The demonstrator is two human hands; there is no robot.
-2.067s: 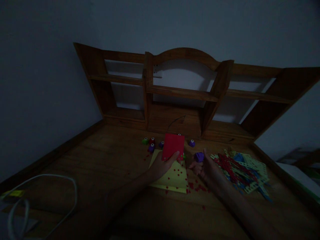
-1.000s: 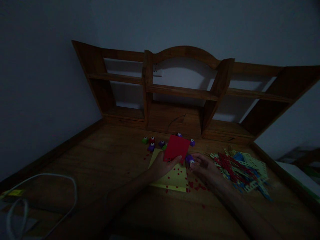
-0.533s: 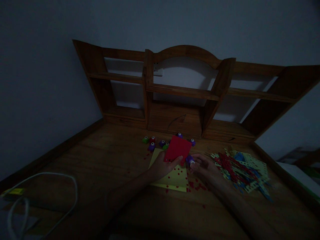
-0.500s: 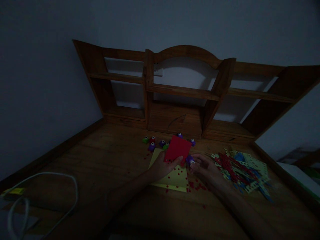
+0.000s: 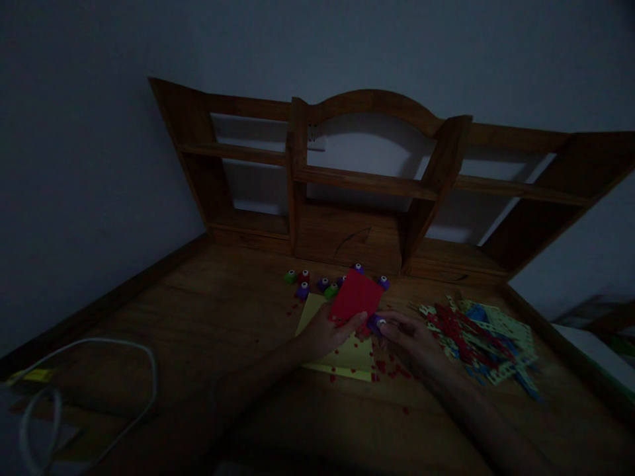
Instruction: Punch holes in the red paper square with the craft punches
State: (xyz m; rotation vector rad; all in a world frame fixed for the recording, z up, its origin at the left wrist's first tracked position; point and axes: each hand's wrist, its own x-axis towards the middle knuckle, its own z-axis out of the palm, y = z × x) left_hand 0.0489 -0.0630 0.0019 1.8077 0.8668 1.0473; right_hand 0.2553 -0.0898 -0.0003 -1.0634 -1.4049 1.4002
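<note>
Dim wooden desk [image 5: 213, 311] fills the lower view; taking the red sheet [image 5: 357, 294] as the clock's centre, a wooden shelf unit [image 5: 367, 182] stands at twelve. The left hand [image 5: 322, 332] grasps this sheet, thumb on top, above the yellow paper [image 5: 325, 365] at six to seven. The right hand [image 5: 411, 337] grips a purple punch [image 5: 376, 323] at five, by the sheet's edge; whether paper is inside it, I cannot tell. Red bits [image 5: 381, 365] also lie toward five, coloured strips [image 5: 464, 337] between three and four.
</note>
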